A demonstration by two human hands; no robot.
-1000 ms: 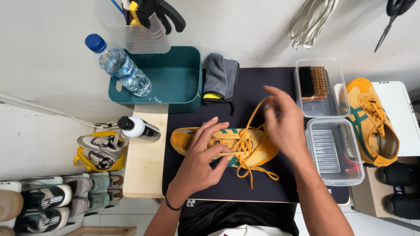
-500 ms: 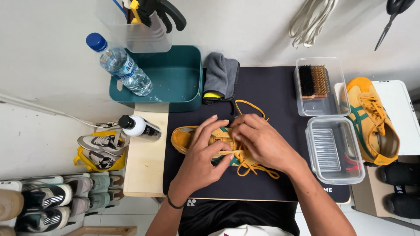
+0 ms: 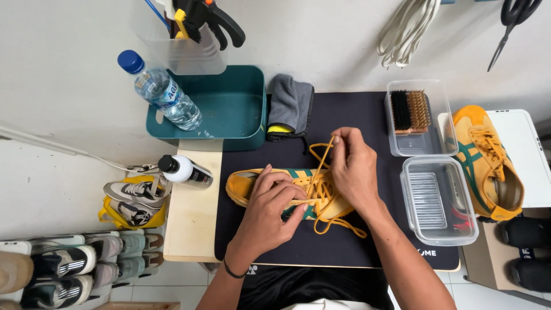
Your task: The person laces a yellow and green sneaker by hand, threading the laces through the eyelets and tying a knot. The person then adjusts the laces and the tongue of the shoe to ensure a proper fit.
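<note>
The yellow shoe (image 3: 287, 189) lies on its side near the middle of the dark mat (image 3: 356, 115), toe toward the mat's left edge. You're lacing it, so keep it flat and don't let it roll.

Your left hand (image 3: 270, 212) presses down on the shoe's middle, fingers spread and curled over the eyelet area, pinning a lace crossing. Hold that crossing firm so the tension doesn't slip.

Your right hand (image 3: 353, 169) has thumb and forefinger pinched closed on the yellow lace (image 3: 321, 163), drawing it up toward the mat's back edge. Pull straight along the lace line, even and slow, and watch that the lace isn't twisted. The loose end loops toward the mat's front edge, so keep it clear of your wrist.

Outward: a grey cloth (image 3: 290, 106) sits at the mat's back edge, and a clear box with brushes (image 3: 410, 112) sits at the back right corner. An empty clear box (image 3: 439, 201) is at the right edge, with the second yellow shoe (image 3: 488, 161) beyond it. The teal tray (image 3: 229, 109) with a water bottle (image 3: 160, 92) stands off the back left corner.
</note>
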